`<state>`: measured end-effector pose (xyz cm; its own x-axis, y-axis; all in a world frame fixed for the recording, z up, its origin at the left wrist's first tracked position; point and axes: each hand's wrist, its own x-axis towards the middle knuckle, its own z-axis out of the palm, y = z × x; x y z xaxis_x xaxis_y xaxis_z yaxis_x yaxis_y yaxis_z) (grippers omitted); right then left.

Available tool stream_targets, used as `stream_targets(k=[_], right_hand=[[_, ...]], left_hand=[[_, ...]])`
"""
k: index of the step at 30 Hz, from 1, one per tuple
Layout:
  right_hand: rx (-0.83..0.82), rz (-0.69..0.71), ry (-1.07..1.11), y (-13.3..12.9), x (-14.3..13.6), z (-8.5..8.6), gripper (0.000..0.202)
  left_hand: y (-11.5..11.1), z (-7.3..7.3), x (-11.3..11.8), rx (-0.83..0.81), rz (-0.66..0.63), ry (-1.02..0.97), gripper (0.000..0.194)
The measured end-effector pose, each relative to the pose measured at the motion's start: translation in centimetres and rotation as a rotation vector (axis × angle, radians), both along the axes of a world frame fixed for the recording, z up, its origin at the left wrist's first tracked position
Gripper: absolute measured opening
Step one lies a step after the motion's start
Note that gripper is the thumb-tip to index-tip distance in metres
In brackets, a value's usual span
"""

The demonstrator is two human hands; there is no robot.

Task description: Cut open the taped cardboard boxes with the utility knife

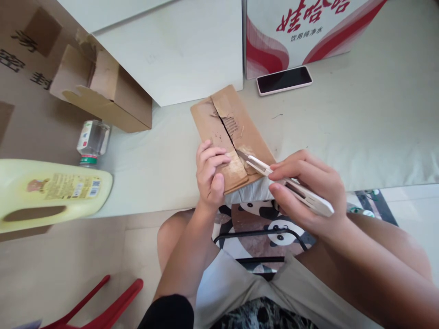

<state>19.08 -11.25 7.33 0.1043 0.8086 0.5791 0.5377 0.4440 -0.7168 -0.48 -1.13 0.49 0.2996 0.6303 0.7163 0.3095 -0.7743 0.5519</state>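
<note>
A flat, folded piece of brown cardboard [245, 116] lies aslant on the cloth-covered surface, its front corner near the edge. A dark slit runs down its middle, with torn, scuffed paper beside it. My left hand [211, 171] holds the cardboard at its left front side, fingers curled over the top face and thumb close to them. In my right hand [308, 187] is a white utility knife [305, 195], gripped between thumb and fingers. Its blade is out, and the tip touches the cardboard at the near end of the slit.
A phone [284, 81] lies behind, before a red-and-white box [308, 32]. White panels [178, 55] stand at the back. Leftward are an open carton [113, 91], a clear bottle [94, 141] and a yellow jug [103, 187]. A red frame [116, 301] stands on the floor.
</note>
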Motion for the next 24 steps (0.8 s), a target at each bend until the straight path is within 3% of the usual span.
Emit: stream_targets(k=[13, 19, 24], right_hand=[[0.018, -0.009, 0.026, 0.13, 0.21, -0.48, 0.007], [0.018, -0.001, 0.028, 0.04, 0.64, 0.13, 0.006], [0.046, -0.007, 0.014, -0.18, 0.19, 0.18, 0.009]], left_hand=[[0.03, -0.20, -0.06, 0.011, 0.011, 0.008, 0.040], [0.00, -0.21, -0.08, 0.007, 0.035, 0.025, 0.043], [0.08, -0.04, 0.04, 0.005, -0.022, -0.009, 0.040]])
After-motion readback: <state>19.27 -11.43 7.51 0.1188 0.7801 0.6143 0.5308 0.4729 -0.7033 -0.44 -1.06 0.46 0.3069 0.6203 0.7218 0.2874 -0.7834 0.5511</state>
